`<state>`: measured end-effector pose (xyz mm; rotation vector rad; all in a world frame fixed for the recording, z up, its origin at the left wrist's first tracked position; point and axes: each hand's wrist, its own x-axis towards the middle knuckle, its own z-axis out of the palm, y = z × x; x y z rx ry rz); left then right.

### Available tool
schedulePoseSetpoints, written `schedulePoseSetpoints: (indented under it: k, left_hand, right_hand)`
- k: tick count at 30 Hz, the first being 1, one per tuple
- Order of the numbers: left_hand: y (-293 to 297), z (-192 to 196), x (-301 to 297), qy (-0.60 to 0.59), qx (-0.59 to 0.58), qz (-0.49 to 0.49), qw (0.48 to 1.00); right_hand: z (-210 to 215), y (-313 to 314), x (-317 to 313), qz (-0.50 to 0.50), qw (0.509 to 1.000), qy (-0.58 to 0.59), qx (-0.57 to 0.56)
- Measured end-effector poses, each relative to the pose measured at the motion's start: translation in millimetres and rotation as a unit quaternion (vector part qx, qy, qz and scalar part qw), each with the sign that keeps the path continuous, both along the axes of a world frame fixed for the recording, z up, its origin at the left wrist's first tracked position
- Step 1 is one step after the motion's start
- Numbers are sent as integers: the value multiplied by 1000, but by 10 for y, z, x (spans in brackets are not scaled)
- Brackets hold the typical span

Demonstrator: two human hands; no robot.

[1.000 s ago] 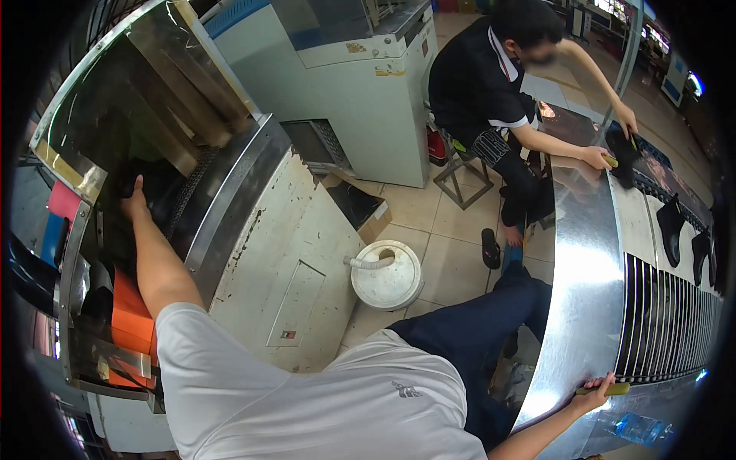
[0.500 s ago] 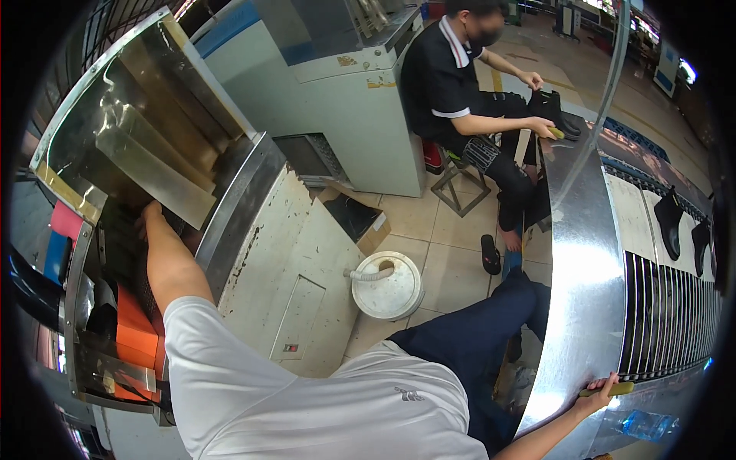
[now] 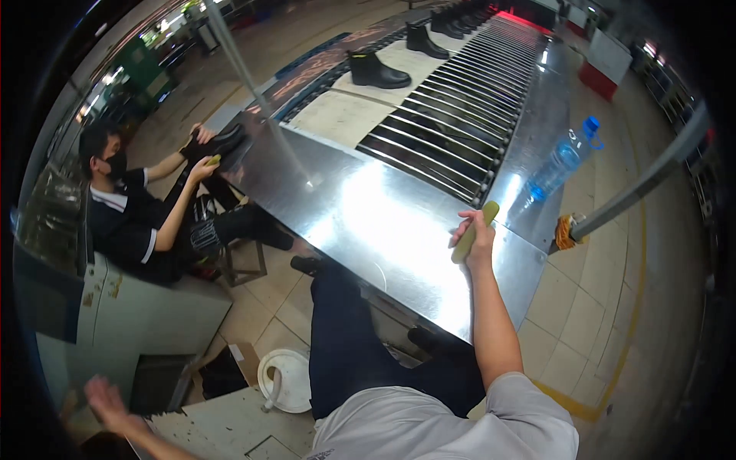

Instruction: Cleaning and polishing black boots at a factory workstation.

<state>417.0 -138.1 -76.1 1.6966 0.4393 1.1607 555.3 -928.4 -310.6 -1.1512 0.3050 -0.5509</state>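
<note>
My right hand [image 3: 478,240] is closed around a yellow-green stick-like tool [image 3: 462,247], above the shiny metal table [image 3: 368,222]. At the lower left, my left hand [image 3: 107,402] is blurred by motion, its fingers apart and nothing visible in it. It is over the pale machine cabinet [image 3: 222,429]. Beyond the table, a black ankle boot [image 3: 377,72] stands on a white pad of the conveyor [image 3: 452,138], with another black boot [image 3: 426,43] and several more farther back.
A seated person [image 3: 146,199] at the left holds a black boot [image 3: 223,142] and a similar stick. A clear water bottle [image 3: 566,157] with a blue cap stands on the right metal ledge. A white bucket [image 3: 290,383] with a hose sits on the floor beside an open carton [image 3: 244,362].
My view has swung right, toward the conveyor. My left hand has come out of the clear-hooded machine. My right hand still holds the stick, raised from the table's edge.
</note>
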Motion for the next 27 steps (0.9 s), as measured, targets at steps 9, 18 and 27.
schedulePoseSetpoints:
  k: [9, 18, 27]
  left_hand:
    - [-3213, -2500, 1341, 325, 229, -514, 760]
    - [-4188, -2932, 1817, 427, 523, -391, 626]
    - [-4046, -3165, 2148, 424, 454, -346, 703]
  right_hand:
    - [-222, 18, 58, -114, 990, 61, -51]
    - [10, 103, 26, -116, 987, 86, -75]
    - [-136, 142, 85, -108, 975, 128, -147]
